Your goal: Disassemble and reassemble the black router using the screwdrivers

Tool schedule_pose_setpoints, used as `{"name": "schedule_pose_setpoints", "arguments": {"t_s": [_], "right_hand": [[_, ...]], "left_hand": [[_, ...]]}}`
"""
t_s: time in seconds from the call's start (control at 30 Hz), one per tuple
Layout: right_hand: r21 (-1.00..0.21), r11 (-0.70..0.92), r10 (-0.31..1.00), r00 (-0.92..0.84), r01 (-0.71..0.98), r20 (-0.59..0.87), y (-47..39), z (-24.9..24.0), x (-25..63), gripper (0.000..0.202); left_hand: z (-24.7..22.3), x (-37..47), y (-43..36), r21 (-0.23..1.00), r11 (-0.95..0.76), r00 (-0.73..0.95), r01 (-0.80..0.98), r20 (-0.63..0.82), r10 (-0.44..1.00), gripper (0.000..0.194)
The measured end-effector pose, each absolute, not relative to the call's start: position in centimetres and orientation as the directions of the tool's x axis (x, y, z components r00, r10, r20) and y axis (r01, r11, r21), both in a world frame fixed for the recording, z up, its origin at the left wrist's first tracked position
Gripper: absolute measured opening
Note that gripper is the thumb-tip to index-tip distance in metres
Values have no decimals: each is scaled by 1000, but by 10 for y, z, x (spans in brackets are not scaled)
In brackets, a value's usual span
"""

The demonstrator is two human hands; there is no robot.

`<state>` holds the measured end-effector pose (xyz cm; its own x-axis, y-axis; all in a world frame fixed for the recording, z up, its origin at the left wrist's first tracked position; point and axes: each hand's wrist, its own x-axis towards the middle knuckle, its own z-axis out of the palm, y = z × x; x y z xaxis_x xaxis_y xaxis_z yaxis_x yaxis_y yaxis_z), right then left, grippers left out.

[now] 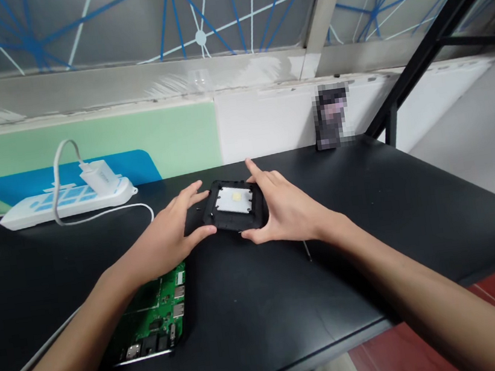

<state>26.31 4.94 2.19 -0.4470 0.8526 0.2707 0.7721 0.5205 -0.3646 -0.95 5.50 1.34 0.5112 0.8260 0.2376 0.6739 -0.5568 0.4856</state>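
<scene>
A black square plastic casing (229,222) lies near the middle of the table, its inside facing up. Set in it is a silver metal plate (226,200) with a pale yellowish square pad (237,196) at its centre. My right hand (289,207) grips the casing's right side, thumb at the near edge and fingers at the far edge. At the left side is my left hand (167,235), its fingers spread; the thumb tip meets the near left corner. Below my left wrist sits a green circuit board (155,313) with ports along its edge, partly hidden by the forearm.
On the black table (266,329), a white power strip (71,199) with a plugged-in charger (99,177) stands at the back left. Its white cable (109,213) runs under my left arm. A thin rod-like tool (307,252) shows below my right wrist. A blurred-out dark upright object (332,116) leans against the wall.
</scene>
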Motion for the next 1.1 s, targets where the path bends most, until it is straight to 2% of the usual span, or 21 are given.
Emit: {"name": "schedule_pose_setpoints", "arguments": {"t_s": [0.33, 0.53, 1.1], "right_hand": [[-454, 456, 890, -389, 766, 239, 49, 22, 263, 131], [-470, 474, 880, -390, 745, 270, 48, 23, 261, 128], [-472, 486, 874, -392, 736, 288, 46, 21, 261, 128]], "left_hand": [[16, -7, 53, 411, -582, 516, 702, 269, 813, 50], [19, -6, 48, 432, -602, 530, 672, 288, 798, 36], [22, -7, 45, 383, -667, 592, 639, 309, 745, 30]]}}
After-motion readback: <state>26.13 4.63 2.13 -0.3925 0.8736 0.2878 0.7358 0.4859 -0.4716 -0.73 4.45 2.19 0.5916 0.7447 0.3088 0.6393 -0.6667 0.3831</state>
